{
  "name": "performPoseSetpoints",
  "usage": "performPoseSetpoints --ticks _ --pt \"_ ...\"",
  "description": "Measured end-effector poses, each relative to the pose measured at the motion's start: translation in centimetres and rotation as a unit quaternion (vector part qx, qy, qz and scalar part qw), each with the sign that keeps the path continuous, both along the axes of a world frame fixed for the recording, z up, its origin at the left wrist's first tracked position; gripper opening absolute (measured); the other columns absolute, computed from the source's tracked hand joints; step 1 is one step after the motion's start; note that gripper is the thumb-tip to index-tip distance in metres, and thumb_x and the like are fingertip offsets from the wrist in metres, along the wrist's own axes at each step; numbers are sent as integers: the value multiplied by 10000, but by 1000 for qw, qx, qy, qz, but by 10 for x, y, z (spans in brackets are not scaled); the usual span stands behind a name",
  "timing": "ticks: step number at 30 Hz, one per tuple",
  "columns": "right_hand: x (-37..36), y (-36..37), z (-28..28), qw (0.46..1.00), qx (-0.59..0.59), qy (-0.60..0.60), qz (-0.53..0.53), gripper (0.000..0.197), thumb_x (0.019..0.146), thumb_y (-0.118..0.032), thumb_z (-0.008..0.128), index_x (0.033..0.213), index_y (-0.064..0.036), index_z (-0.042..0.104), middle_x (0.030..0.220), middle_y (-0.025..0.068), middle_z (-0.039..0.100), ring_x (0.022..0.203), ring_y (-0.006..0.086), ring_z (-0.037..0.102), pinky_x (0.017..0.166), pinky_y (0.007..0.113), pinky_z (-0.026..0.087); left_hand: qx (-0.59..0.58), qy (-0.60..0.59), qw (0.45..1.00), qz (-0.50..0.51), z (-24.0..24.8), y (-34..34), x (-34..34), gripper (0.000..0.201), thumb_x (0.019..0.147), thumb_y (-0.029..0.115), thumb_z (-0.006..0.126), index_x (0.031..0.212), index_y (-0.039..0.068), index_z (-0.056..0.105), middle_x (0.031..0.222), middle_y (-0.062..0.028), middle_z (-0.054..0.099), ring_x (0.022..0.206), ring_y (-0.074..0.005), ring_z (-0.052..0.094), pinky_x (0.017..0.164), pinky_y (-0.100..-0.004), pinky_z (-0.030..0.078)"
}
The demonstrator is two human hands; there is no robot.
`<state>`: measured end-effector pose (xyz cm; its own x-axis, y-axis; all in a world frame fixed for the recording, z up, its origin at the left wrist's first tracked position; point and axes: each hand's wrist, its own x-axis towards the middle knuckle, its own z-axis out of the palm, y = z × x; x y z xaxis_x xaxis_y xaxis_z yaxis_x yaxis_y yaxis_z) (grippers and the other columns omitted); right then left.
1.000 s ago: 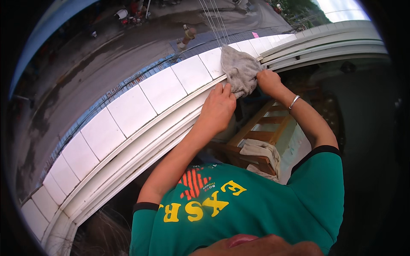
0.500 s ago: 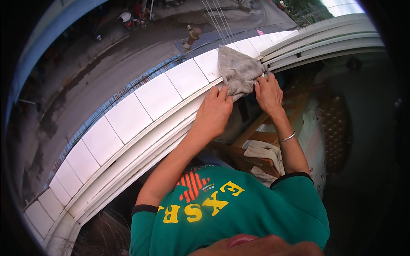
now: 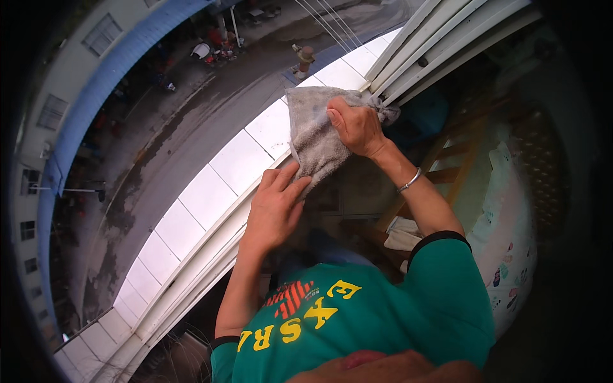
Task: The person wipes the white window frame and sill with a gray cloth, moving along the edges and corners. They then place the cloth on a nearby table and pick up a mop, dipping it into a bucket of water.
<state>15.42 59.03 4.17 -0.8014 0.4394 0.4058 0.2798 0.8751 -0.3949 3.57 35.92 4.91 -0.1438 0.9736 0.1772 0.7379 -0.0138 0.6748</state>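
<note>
A grey-beige terry cloth (image 3: 313,124) lies draped over the white window frame and the tiled ledge, its far right end bunched against the frame's upright edges. My right hand (image 3: 359,129) is closed on the cloth's upper part, thumb uppermost and the other fingers largely hidden. At the cloth's near lower edge, my left hand (image 3: 273,207) has its fingers bent over the fabric, with the thumb below. Beneath both hands run the long grooves of the window track (image 3: 211,246). A silver bracelet (image 3: 409,179) circles my right wrist.
White ledge tiles (image 3: 207,188) border the track outside, high above a street (image 3: 172,131) with a hydrant-like post (image 3: 304,59). Sliding window frames (image 3: 440,48) stand at the upper right. Indoors are a wooden frame (image 3: 447,172), pale cloth (image 3: 403,235) and patterned bedding (image 3: 504,236).
My right hand has shifted from the cloth's right edge onto its upper part. The cloth is spread wider, and my left hand has moved to its lower edge. The view has turned.
</note>
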Motion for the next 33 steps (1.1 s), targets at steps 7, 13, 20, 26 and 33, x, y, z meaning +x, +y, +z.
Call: performPoseSetpoints --ticks 7,13,20,26,33 --pt "12 0 3 998 -14 -10 64 197 983 -257 477 893 -92 533 612 156 582 597 392 601 524 459 460 22 1 999 29 -1 -1 2 393 733 78 735 1119 69 658 1252 -110 572 1072 -311 531 935 -394 470" --pt "21 18 3 989 12 -24 147 186 972 -252 494 870 -99 518 581 159 561 576 385 593 512 467 464 29 -29 999 35 -1 -2 2 388 744 64 725 1127 94 670 1262 -110 589 1062 -319 547 909 -395 477" --pt "22 11 7 990 -11 -61 129 218 987 -258 458 852 -98 518 591 165 558 575 390 590 517 467 464 29 -24 999 37 -4 -2 2 389 732 51 720 1115 96 669 1257 -102 592 1064 -318 546 908 -396 481" --pt "21 6 11 988 -18 -35 150 185 974 -236 483 856 -98 518 580 157 546 565 382 588 506 453 459 31 -26 999 32 -6 -4 1 392 727 48 716 1114 89 664 1256 -97 587 1054 -311 542 903 -393 484" --pt "33 18 8 980 -2 -76 184 160 963 -206 491 861 -88 529 577 153 532 546 372 574 502 445 450 33 -27 999 31 -1 -2 1 372 737 42 706 1105 76 663 1249 -93 577 1050 -307 536 902 -394 484"
